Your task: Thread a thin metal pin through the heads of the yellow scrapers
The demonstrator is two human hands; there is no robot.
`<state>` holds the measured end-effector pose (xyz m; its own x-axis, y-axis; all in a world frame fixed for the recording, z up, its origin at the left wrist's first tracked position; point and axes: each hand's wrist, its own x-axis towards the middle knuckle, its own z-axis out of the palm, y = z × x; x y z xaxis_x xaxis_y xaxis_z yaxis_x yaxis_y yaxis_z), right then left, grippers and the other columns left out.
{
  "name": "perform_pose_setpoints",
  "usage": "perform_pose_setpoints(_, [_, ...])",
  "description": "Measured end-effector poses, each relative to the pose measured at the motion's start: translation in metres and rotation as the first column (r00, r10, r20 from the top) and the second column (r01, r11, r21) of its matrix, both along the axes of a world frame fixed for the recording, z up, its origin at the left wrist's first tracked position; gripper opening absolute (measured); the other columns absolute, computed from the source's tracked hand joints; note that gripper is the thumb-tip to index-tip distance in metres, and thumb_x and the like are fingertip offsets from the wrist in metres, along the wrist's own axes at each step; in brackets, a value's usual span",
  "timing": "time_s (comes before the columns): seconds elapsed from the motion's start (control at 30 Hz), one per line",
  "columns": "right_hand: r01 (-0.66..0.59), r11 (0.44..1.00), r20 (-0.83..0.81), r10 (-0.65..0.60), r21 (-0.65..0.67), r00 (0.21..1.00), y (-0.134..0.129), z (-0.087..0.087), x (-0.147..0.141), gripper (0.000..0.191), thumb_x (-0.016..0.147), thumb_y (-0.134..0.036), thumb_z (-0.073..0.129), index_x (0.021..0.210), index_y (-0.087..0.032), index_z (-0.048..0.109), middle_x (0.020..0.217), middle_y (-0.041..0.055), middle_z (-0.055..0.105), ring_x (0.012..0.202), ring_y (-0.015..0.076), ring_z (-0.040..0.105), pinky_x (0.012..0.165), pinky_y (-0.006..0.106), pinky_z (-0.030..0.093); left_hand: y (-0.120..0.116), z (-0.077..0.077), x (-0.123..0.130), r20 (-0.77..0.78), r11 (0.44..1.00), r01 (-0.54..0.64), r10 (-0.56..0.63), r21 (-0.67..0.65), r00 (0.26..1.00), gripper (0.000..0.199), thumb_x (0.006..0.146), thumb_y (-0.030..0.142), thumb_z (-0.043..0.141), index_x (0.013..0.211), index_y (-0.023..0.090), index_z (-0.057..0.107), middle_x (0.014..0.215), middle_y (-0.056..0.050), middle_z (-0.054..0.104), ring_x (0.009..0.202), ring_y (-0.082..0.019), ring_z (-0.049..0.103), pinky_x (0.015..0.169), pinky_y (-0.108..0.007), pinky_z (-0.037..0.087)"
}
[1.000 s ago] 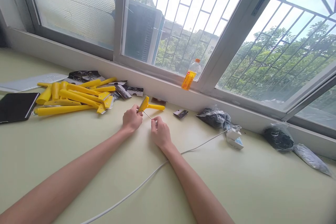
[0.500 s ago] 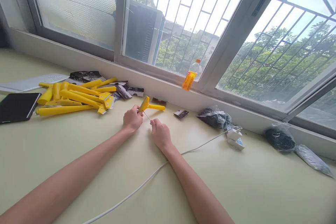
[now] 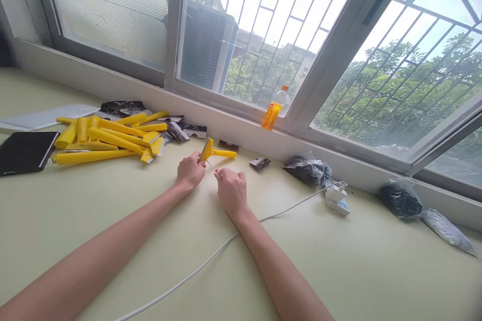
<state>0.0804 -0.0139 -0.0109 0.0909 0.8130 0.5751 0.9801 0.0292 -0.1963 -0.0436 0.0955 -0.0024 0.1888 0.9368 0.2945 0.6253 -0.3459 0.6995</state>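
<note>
My left hand (image 3: 191, 169) is closed on the head of a yellow scraper (image 3: 222, 153), whose handle points right. In my right hand (image 3: 232, 189) is a thin screwdriver (image 3: 212, 165); its shaft reaches up and left to the scraper's head, and its handle is mostly hidden by my fingers. To the left lies a pile of several yellow scrapers (image 3: 109, 135), with black packaging cards (image 3: 176, 131) beside and behind it. One small card (image 3: 259, 163) rests to the right of the held scraper.
A black tablet (image 3: 28, 153) lies far left. Along the window side are an orange-labelled bottle (image 3: 272, 113), bagged black items (image 3: 308, 169), a white charger (image 3: 336, 195), another black bag (image 3: 402, 199) and a clear packet (image 3: 448, 230). A white cable (image 3: 203, 267) passes beneath my right forearm.
My right hand has turned slightly around the screwdriver, its knuckles now higher and further right. My left hand and the scraper have stayed almost in place.
</note>
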Motion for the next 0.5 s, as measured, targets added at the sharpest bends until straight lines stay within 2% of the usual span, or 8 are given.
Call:
perform_pose_setpoints(0.1, [0.035, 0.999, 0.037, -0.035, 0.006, 0.999, -0.0013, 0.0008, 0.0003, 0.037, 0.109, -0.035, 0.034, 0.084, -0.019, 0.058, 0.071, 0.0041, 0.067, 0.065, 0.0172, 0.057, 0.077, 0.032, 0.028, -0.0004, 0.0002, 0.0002, 0.008, 1.0, 0.008, -0.008, 0.011, 1.0, 0.016, 0.084, 0.021, 0.056, 0.095, 0.024, 0.066, 0.08, -0.005, 0.077, 0.074, -0.024, 0.07, 0.064, -0.029, 0.043])
perform_pose_setpoints(0.27, [0.065, 0.997, -0.081, -0.067, -0.03, 0.994, -0.0025, 0.0017, 0.0022, 0.039, 0.108, -0.036, 0.036, 0.082, -0.02, 0.061, 0.061, 0.0003, 0.064, 0.053, 0.0144, 0.05, 0.078, 0.03, 0.031, -0.0014, 0.0003, -0.0002, 0.06, 1.0, 0.028, -0.029, 0.011, 0.998, 0.013, 0.085, 0.021, 0.056, 0.095, 0.024, 0.064, 0.083, -0.003, 0.077, 0.071, -0.022, 0.07, 0.065, -0.028, 0.045])
perform_pose_setpoints(0.37, [0.072, 0.995, -0.167, -0.082, -0.063, 0.983, -0.0022, 0.0019, 0.0034, 0.038, 0.107, -0.037, 0.039, 0.081, -0.021, 0.062, 0.061, 0.0001, 0.064, 0.053, 0.0152, 0.051, 0.078, 0.029, 0.033, -0.0015, 0.0007, -0.0006, 0.069, 0.999, 0.038, -0.038, -0.003, 0.997, 0.013, 0.085, 0.021, 0.056, 0.095, 0.024, 0.064, 0.085, -0.003, 0.077, 0.071, -0.021, 0.07, 0.066, -0.028, 0.046])
perform_pose_setpoints(0.5, [0.059, 0.991, -0.283, -0.091, -0.119, 0.955, -0.0017, 0.0028, 0.0049, 0.035, 0.104, -0.037, 0.044, 0.078, -0.023, 0.063, 0.066, 0.002, 0.068, 0.061, 0.0182, 0.059, 0.072, 0.028, 0.035, -0.0017, 0.0015, -0.001, 0.07, 0.999, 0.046, -0.045, -0.004, 0.996, 0.015, 0.086, 0.022, 0.055, 0.097, 0.024, 0.063, 0.086, -0.003, 0.077, 0.072, -0.021, 0.07, 0.066, -0.028, 0.047])
